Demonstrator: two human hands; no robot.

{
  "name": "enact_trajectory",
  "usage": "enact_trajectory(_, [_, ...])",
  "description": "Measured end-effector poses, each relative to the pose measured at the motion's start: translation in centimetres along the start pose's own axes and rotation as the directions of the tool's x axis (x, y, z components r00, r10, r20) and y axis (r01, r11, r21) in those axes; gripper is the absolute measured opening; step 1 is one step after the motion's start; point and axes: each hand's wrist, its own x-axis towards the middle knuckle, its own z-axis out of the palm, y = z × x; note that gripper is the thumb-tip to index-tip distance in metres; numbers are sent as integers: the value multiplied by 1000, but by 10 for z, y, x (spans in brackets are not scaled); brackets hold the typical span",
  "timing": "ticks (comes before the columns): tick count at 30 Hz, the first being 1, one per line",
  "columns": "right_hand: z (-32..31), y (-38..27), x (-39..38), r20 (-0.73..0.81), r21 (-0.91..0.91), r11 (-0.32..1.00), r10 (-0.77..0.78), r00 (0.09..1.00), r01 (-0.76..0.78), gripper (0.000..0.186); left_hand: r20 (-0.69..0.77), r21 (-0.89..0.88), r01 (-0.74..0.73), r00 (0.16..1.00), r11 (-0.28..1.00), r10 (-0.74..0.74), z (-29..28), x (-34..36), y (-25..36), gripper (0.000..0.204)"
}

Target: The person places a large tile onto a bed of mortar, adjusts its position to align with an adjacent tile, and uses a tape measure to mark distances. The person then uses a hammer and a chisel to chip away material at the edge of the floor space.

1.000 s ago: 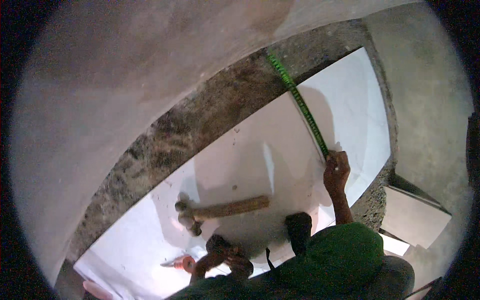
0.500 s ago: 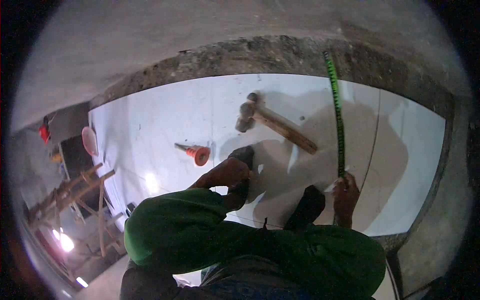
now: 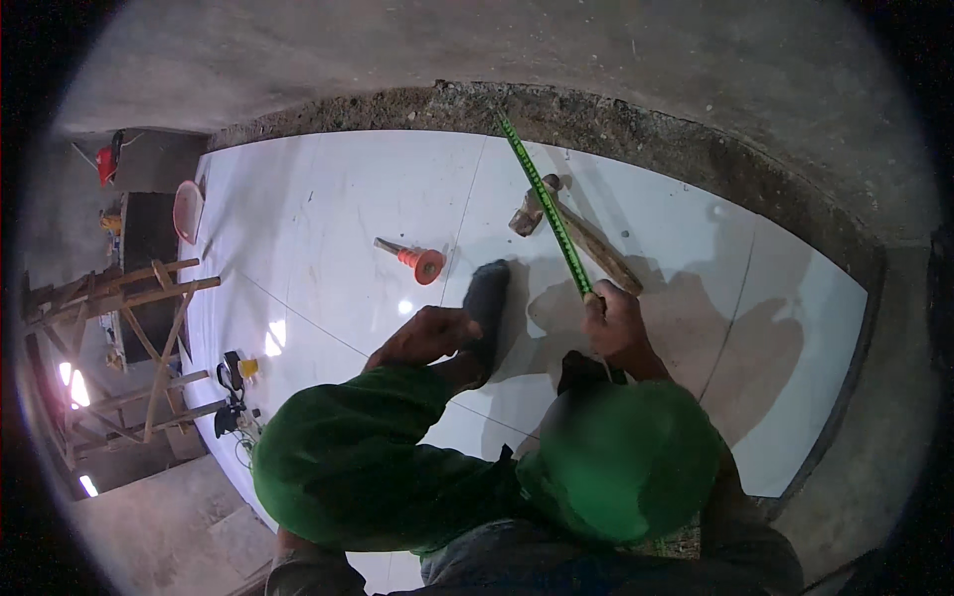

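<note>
The floor surface consists of large, glossy white tiles separated by thin dark joints. A rough, dark grey strip borders the far tile edge and adjoins a plain grey wall, which appears curved in the fisheye view. A grey surface continues along the right side. At the left stands a wooden frame of horizontal and slanted bars. A bright light shows behind the frame; a reflection appears on the tiles. Bare, dull flooring occupies the lower left.
</note>
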Motion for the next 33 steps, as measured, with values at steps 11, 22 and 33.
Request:
enact_trajectory(11, [10,1,6,131,-414,891,-146,981,188,19,184,171,-222,964,960,190,-34,13,-117,25])
enact_trajectory(22, [21,-128,43,446,-797,485,71,892,360,9,-222,344,-551,739,760,636,-76,59,-28,35])
enact_trajectory(33, [114,-345,78,567,-817,-315,-593,572,483,32,-220,-83,-796,602,600,768,-142,105,19,19])
